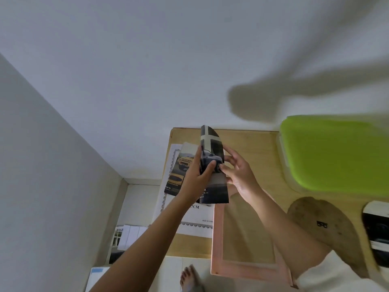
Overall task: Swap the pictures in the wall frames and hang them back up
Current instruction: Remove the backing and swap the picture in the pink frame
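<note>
My left hand [199,173] grips a dark car picture [212,165] above the wooden table [252,144], thumb across its front. My right hand [237,173] pinches the same picture at its right edge. The sheet bends upward at its top. Under it lies a picture of a yellow car [179,169] on a white printed sheet [195,218]. A pink empty frame [219,249] lies on the table below my hands, partly hidden by my right forearm. A brown backing board [322,224] lies to the right.
A lime-green lidded box [336,152] stands at the table's back right. Another picture [376,230] shows at the right edge. White walls meet in a corner at left. Papers [128,234] lie on the floor at left, and a bare foot [189,279] stands below the table edge.
</note>
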### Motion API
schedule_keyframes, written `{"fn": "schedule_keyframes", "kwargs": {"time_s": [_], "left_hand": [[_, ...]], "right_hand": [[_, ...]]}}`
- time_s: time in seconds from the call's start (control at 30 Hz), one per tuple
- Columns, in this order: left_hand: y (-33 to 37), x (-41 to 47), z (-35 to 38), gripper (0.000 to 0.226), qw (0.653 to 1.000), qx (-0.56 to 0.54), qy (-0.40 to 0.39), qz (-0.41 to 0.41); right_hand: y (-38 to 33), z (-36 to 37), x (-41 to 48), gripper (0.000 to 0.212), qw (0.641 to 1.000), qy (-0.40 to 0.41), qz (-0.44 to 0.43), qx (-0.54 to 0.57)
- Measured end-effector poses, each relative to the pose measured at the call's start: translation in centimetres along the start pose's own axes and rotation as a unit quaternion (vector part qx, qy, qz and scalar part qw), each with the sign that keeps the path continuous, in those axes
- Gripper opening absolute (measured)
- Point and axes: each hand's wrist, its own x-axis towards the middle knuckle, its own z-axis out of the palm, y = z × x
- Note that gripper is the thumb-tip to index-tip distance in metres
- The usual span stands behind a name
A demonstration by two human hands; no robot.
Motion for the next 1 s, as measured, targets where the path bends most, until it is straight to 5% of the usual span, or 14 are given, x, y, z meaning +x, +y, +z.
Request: {"fn": "schedule_keyframes", "kwargs": {"time_s": [0.17,0.3,0.43,0.6,0.77,1.0], "left_hand": [[1.5,-2.4,3.7,0.067,0.998,-0.056,-0.003,-0.009],[1.8,-3.9,5.9,0.065,0.995,-0.097,0.010,-0.021],[1.0,-5.5,8.0,0.062,0.992,-0.118,-0.004,-0.034],[-1.0,-6.4,9.3,0.060,0.995,-0.082,-0.028,-0.057],[-3.4,-7.2,9.4,0.050,0.997,0.047,-0.055,-0.039],[-5.9,-8.0,8.8,0.040,0.993,0.042,-0.080,-0.074]], "right_hand": [[-0.3,-4.2,-3.5,0.051,0.998,-0.012,-0.010,-0.060],[1.2,-7.8,-5.4,0.041,0.992,0.061,-0.031,-0.104],[3.3,-10.1,-6.8,0.055,0.983,0.089,0.042,-0.156],[5.3,-11.9,-7.5,0.060,0.988,0.088,0.084,-0.095],[6.5,-13.7,-8.9,0.059,0.967,0.092,0.064,-0.229],[7.9,-14.8,-10.8,0.060,0.928,0.094,0.057,-0.357]]}}
